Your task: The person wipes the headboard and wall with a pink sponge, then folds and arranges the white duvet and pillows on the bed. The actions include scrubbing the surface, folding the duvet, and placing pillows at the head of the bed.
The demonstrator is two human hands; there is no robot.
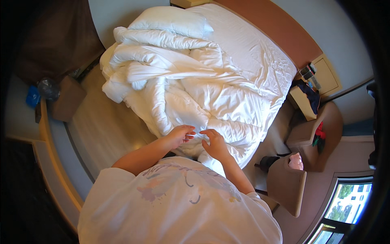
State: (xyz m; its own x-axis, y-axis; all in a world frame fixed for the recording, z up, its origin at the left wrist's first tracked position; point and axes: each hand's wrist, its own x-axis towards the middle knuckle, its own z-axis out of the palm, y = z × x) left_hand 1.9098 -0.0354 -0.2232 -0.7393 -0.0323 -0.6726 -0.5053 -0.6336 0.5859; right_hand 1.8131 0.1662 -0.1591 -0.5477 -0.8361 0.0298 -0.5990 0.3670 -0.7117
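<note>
Both of my hands are in front of my chest, above the near edge of the bed, close together but apart. My left hand (182, 136) has its fingers spread and slightly bent, with nothing in it. Thumb and fingers of my right hand (214, 143) are parted, and it holds nothing. Beneath and beyond them a white duvet (189, 88) lies rumpled in thick folds over the bed. A white pillow (169, 21) rests at the far left of the bed, against the duvet's bunched edge. To its right, the wrinkled white fitted sheet (240, 39) is uncovered.
Right of the bed are a nightstand (304, 103) with dark cloth, an armchair (304, 134) holding red and green cloth, and a chair (286, 183) with a pink item. At left, a brown armchair or stool (68, 97) stands near a dark curtain (58, 39). Wooden floor (106, 122) shows between.
</note>
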